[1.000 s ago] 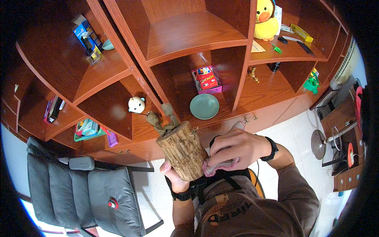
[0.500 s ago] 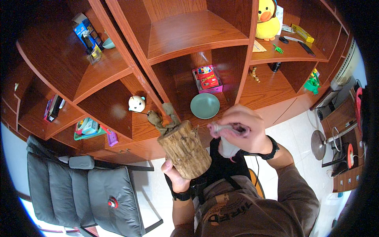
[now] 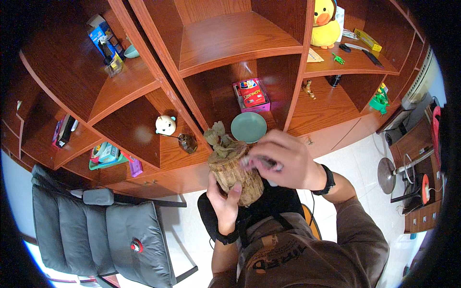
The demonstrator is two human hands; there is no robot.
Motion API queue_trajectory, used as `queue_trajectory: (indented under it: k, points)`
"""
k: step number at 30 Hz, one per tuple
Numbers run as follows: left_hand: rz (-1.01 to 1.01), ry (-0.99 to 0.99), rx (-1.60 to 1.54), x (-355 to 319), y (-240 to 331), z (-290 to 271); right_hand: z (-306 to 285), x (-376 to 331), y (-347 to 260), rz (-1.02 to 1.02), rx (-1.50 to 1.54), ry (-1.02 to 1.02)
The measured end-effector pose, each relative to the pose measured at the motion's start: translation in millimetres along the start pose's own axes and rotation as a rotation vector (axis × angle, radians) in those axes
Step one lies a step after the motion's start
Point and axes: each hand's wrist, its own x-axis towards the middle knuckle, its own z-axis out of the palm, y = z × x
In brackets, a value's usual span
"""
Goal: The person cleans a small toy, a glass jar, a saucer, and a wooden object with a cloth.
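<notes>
Just below the frame's centre, the left hand (image 3: 225, 204) wraps the bark-brown stump pot (image 3: 235, 173) from beneath, its long axis tilted up toward the upper left, with the little wooden figure (image 3: 218, 139) on its upper end. To its right, the right hand (image 3: 283, 161) is pinched shut over the pot's upper right rim, touching it; what it pinches is too blurred to tell. Half a second ago that hand sat higher, above the rim; a second ago it lay against the pot's lower right side.

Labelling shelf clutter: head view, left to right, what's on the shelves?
Blue box → white pig figure → red card box → yellow duck plush → green toy
</notes>
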Motion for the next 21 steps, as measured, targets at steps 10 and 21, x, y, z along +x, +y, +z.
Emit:
queue_trajectory:
  k: [10,21]
  points:
    - [-0.026,0.051,-0.011,1.1,-7.2,-10.1,-17.1,-5.3,2.6,-0.126,0.244,-0.463]
    - [-0.008,0.056,0.057,-0.7,-5.5,-1.0,2.6,2.0,6.7,0.081,0.027,0.136]
